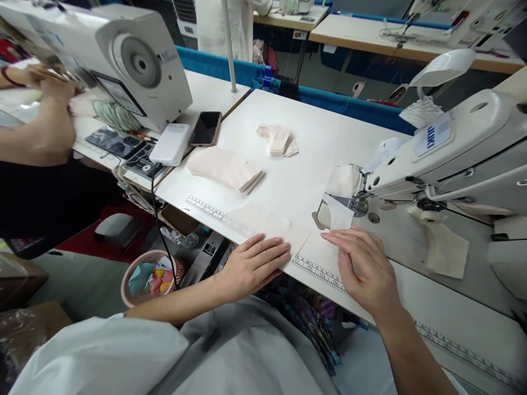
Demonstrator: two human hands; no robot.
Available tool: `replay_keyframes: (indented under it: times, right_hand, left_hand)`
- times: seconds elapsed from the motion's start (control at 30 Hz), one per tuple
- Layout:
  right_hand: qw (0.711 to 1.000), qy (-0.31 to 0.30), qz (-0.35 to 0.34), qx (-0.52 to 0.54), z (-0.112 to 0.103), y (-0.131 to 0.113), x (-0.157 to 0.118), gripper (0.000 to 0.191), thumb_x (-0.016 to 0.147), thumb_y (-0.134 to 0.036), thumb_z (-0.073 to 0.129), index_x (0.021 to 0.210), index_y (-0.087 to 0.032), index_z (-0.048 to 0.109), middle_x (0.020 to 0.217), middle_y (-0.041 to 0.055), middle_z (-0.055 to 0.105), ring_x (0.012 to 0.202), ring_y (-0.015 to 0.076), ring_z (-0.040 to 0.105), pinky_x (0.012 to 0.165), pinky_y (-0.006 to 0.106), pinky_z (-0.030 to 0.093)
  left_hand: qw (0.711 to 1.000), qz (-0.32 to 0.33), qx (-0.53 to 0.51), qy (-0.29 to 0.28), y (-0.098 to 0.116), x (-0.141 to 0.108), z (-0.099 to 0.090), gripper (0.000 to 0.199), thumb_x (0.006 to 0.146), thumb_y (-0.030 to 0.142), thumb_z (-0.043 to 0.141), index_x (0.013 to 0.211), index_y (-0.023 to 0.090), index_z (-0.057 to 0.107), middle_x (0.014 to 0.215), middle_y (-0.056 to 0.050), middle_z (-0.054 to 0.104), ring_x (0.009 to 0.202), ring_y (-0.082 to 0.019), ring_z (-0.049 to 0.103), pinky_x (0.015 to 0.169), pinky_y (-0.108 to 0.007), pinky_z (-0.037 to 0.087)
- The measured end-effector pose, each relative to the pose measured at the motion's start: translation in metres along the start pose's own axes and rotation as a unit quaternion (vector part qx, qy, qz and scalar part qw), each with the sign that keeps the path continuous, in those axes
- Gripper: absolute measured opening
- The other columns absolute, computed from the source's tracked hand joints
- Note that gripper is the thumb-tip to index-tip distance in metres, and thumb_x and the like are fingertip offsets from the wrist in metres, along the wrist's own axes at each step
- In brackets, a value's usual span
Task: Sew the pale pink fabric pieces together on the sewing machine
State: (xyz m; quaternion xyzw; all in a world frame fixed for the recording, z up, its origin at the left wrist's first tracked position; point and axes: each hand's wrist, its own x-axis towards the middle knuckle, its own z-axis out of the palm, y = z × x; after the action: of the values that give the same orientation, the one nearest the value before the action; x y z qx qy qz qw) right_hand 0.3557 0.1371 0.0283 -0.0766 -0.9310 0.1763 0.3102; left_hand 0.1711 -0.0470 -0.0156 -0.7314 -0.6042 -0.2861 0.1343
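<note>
My left hand (256,267) lies flat at the table's front edge, fingers stretched out over a thin pale fabric piece (269,222). To its right, my right hand (366,269) hovers by the sewing machine (448,148), thumb apart from the fingers. Its fingertips are at the lower edge of a small white piece (340,213), which lies beside the needle area; whether they touch it is unclear. Cream fabric (346,180) sits behind that piece at the presser foot. A folded pale pink stack (226,169) and a smaller bundle (279,140) rest further left and back.
A phone (206,129) and a white power bank (171,144) with a black cable lie at the left. Another machine (140,66) stands there, with a person's hands (51,82) beside it. A pink basket (127,285) is below the table edge.
</note>
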Motion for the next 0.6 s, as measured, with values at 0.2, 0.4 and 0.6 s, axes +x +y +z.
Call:
replay_keyframes:
  times: [0.2, 0.4, 0.6]
  right_hand:
    - [1.000, -0.008, -0.021, 0.010, 0.000, -0.005, 0.003, 0.037, 0.091, -0.002, 0.047, 0.120, -0.021, 0.059, 0.109, 0.0077, 0.068, 0.106, 0.0242, 0.061, 0.100, 0.046, 0.044]
    - [0.999, -0.026, -0.020, 0.001, 0.001, -0.010, 0.002, 0.036, 0.091, -0.003, 0.046, 0.119, -0.022, 0.058, 0.111, 0.0065, 0.069, 0.108, 0.0245, 0.060, 0.100, 0.048, 0.043]
    - [0.995, -0.064, 0.035, 0.066, -0.006, -0.033, -0.015, 0.030, 0.090, -0.003, 0.045, 0.109, -0.021, 0.059, 0.120, 0.0069, 0.066, 0.116, 0.0243, 0.054, 0.097, 0.047, 0.045]
  left_hand:
    - [1.000, 0.000, -0.005, 0.005, 0.002, 0.000, 0.000, 0.039, 0.093, 0.023, 0.060, 0.131, 0.017, 0.053, 0.129, -0.005, 0.065, 0.129, -0.017, 0.054, 0.116, -0.034, 0.034]
    - [1.000, 0.008, -0.024, 0.018, 0.000, 0.000, -0.004, 0.029, 0.094, 0.021, 0.060, 0.123, 0.017, 0.059, 0.124, -0.004, 0.068, 0.121, -0.017, 0.060, 0.109, -0.034, 0.040]
    - [0.995, 0.022, -0.059, 0.083, -0.005, -0.006, -0.001, 0.022, 0.090, 0.014, 0.063, 0.110, 0.022, 0.063, 0.108, 0.001, 0.075, 0.104, -0.014, 0.068, 0.098, -0.030, 0.046]
